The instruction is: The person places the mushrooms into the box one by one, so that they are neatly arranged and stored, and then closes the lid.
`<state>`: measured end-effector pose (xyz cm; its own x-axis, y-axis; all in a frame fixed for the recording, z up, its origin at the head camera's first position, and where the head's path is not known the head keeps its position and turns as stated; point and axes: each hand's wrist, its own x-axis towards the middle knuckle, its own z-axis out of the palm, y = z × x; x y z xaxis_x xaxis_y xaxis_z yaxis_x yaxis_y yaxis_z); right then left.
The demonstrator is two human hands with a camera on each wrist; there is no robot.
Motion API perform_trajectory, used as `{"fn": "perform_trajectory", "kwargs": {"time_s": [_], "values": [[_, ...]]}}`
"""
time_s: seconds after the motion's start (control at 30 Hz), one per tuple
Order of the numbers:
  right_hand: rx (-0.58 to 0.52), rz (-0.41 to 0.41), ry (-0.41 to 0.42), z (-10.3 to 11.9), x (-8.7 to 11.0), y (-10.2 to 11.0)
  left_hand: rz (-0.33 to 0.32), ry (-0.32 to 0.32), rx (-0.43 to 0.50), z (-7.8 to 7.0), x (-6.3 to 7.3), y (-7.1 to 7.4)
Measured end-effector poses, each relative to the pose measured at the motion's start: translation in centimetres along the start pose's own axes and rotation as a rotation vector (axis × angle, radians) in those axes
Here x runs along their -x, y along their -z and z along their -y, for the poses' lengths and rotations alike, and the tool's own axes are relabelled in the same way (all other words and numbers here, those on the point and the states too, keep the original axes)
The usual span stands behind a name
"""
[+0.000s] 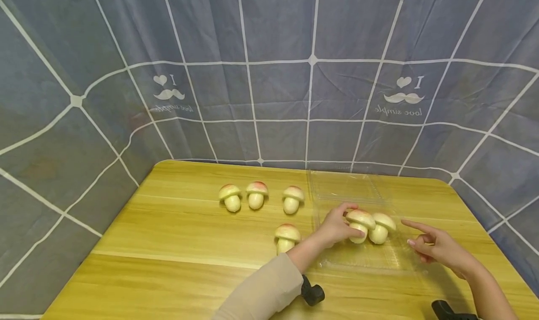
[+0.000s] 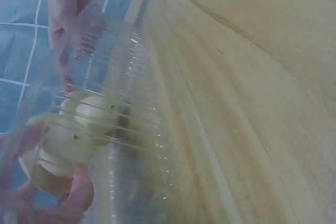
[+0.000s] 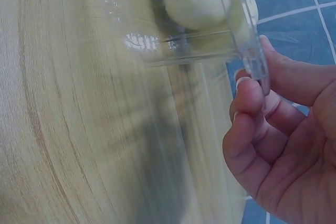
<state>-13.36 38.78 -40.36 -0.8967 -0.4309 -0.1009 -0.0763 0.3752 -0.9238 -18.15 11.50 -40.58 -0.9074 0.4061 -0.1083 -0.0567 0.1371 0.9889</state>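
Note:
A clear plastic clamshell box (image 1: 358,264) lies with its lid folded back on the right of the table. Within it are two yellow model mushrooms with red-tinged caps, side by side. My left hand (image 1: 337,226) grips the left mushroom (image 1: 359,221) between thumb and fingers. Close against it stands the right mushroom (image 1: 382,227), seen through the box wall in the left wrist view. With curled fingers, my right hand (image 3: 289,129) pinches the box's right rim (image 3: 257,66); its index finger is extended in the head view.
Three more mushrooms stand in a back row: left (image 1: 230,197), middle (image 1: 257,194) and right (image 1: 292,199). Another mushroom (image 1: 287,238) is partly hidden by the left forearm. A grey checked curtain (image 1: 278,90) hangs behind the wooden table (image 1: 168,264).

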Motion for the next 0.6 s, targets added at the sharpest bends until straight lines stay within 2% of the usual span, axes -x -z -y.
{"fn": "perform_trajectory", "kwargs": {"time_s": [0.27,0.6], "values": [[-0.017,0.017,0.005,-0.1,0.0,0.0,-0.048,0.0,-0.04,1.1,-0.3,-0.4],[0.014,-0.007,0.004,-0.1,-0.1,0.1,-0.102,-0.01,-0.116,1.3,-0.8,-0.8]]}}
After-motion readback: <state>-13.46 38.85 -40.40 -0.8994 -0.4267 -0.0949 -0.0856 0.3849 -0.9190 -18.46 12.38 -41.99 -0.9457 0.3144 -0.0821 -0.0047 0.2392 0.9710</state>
